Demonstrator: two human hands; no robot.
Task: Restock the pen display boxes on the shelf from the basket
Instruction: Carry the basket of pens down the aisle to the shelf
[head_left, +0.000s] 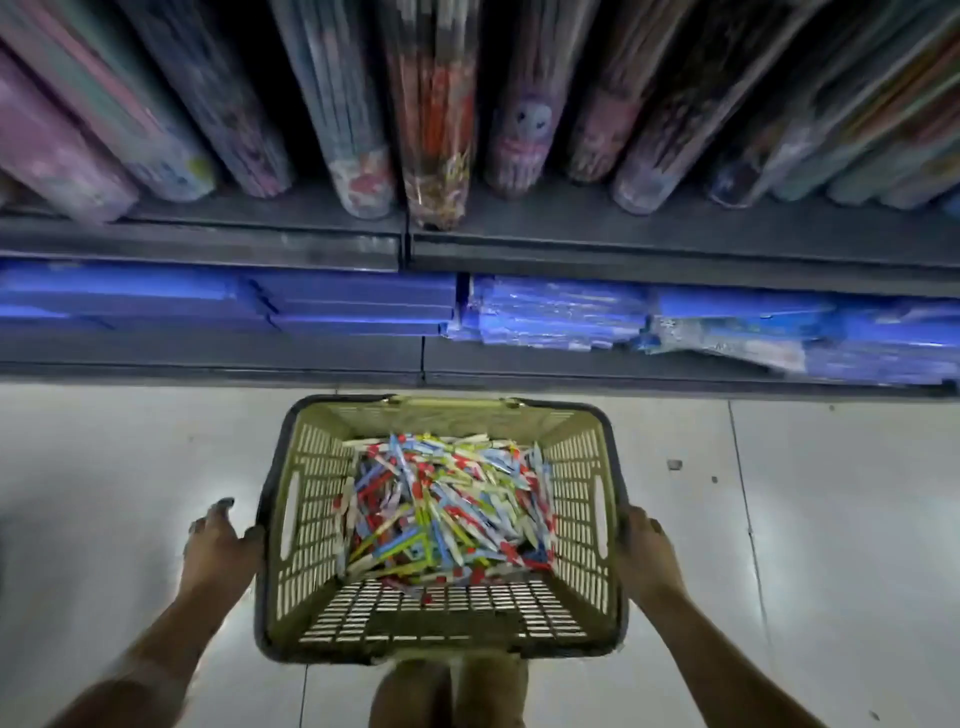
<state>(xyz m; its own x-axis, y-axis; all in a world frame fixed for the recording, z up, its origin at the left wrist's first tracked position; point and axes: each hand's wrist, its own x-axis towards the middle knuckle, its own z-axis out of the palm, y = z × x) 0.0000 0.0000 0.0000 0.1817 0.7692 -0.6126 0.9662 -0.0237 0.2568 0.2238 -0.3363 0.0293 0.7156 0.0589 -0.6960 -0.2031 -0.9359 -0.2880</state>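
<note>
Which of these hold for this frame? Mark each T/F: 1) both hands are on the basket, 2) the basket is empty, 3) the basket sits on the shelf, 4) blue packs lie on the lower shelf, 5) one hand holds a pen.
1) True. The left hand and the right hand each hold a side of the basket.
2) False. A heap of mixed-colour pens covers its bottom.
3) False. The basket is held over the pale floor, in front of the shelving.
4) True. Blue packs lie flat on the lower shelf, below the upright rolls.
5) False. Neither hand holds a pen; both are at the basket's rim.
</note>
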